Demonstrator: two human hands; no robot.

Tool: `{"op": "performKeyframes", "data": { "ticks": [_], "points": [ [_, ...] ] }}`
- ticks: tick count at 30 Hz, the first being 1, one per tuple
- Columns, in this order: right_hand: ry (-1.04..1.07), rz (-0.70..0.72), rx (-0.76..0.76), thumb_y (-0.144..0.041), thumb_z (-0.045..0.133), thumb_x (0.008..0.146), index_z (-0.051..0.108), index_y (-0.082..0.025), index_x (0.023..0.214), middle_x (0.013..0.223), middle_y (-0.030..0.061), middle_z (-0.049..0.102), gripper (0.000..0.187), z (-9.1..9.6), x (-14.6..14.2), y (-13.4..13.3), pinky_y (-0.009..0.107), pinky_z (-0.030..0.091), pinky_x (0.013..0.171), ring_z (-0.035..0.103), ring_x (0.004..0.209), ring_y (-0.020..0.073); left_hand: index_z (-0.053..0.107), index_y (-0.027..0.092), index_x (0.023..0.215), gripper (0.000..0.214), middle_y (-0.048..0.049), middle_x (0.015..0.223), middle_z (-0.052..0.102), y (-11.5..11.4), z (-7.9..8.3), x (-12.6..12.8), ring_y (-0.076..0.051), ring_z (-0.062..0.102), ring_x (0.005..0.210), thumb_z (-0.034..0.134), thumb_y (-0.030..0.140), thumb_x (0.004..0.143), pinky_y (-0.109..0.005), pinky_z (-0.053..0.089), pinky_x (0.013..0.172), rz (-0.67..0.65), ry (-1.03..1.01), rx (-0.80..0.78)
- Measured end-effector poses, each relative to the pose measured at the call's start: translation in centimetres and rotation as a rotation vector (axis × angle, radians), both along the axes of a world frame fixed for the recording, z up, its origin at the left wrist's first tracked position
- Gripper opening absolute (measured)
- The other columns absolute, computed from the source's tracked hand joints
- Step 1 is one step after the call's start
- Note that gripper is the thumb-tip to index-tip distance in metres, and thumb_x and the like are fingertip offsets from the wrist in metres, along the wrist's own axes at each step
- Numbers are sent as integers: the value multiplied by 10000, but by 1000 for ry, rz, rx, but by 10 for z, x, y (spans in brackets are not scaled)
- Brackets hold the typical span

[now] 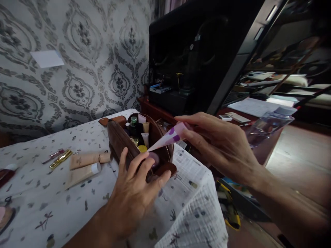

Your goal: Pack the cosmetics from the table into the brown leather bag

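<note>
Grey patterned wallpaper [80, 34], white rectangle [48, 59] on it, large black casing [181, 44], papers [249, 106], clear vessel [269, 126], yellow-and-black object [230, 210] below.

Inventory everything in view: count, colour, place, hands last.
tablecloth: 1, printed white, foreground
bag: 1, brown, on tablecloth
bottle: 1, dark, in bag
patterned tube: 1, white-purple, over bag
capped tubes: 2, beige, left of bag
slim tubes: 2, gold, pink, farther left
rectangle: 1, white, on wall
large unit: 1, black, top centre
container: 1, clear, right
papers: several, white, right
unclear item: 1, yellow-black, lower right
others: blurred or hidden, uncounted
left hand: 1, bare, against bag
right hand: 1, bare, holding patterned tube
</note>
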State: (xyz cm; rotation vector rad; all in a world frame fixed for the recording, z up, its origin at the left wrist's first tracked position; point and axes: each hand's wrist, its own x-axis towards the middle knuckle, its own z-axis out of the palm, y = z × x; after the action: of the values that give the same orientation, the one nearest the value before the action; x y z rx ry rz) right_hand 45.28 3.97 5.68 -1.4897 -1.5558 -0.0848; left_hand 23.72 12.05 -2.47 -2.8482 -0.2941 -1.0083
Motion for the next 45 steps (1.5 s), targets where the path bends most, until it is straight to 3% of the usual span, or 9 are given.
{"op": "performKeyframes", "data": {
  "ticks": [8, 19, 27, 35, 39, 45],
  "points": [
    [-222, 253, -242, -433, 483, 1016, 717, -233, 1163, 985, 89, 703, 341, 1, 7, 14, 328, 548, 773, 663, 875, 214, 688, 344, 1253, 378, -70, 1257, 606, 5, -15, 2, -288, 465, 1327, 611, 209, 908, -635, 142, 1234, -6, -89, 27],
    [-424, 360, -482, -275, 473, 1037, 711, -207, 1042, 891, 47, 665, 247, -20, 4, 26, 244, 450, 625, 615, 692, 127, 675, 345, 1278, 367, -66, 1229, 620, 5, -18, 5, -280, 479, 1329, 565, 241, 944, -631, 150, 1236, -20, -145, 8],
    [-443, 282, -431, -278, 565, 997, 675, -224, 1222, 965, 60, 728, 256, -35, 3, 25, 230, 506, 640, 692, 746, 147, 677, 307, 1287, 365, -87, 1281, 615, 7, -15, 5, -275, 438, 1379, 515, 231, 968, -605, 112, 1243, -42, -103, 30],
    [-403, 275, -365, -280, 522, 1014, 578, -221, 1391, 1173, 106, 733, 385, -40, 4, 22, 320, 593, 780, 736, 935, 213, 651, 209, 1300, 367, -145, 1445, 562, 10, -11, 2, -267, 343, 1480, 489, 184, 971, -591, 97, 1251, -53, -72, 47],
    [-405, 249, -325, -292, 482, 1035, 626, -201, 1325, 1194, 112, 721, 336, -37, 3, 21, 333, 590, 803, 726, 958, 220, 631, 182, 1310, 380, -148, 1454, 565, 11, -8, -4, -250, 327, 1496, 525, 151, 946, -566, 117, 1258, -66, -39, 35],
    [-520, 204, -337, -303, 507, 1029, 705, -227, 1130, 1020, 64, 735, 234, -35, 4, 25, 234, 515, 665, 699, 811, 155, 622, 178, 1303, 376, -136, 1434, 594, 10, -10, -15, -256, 365, 1481, 549, 122, 938, -587, 190, 1244, -36, -39, 32]
  ]
}}
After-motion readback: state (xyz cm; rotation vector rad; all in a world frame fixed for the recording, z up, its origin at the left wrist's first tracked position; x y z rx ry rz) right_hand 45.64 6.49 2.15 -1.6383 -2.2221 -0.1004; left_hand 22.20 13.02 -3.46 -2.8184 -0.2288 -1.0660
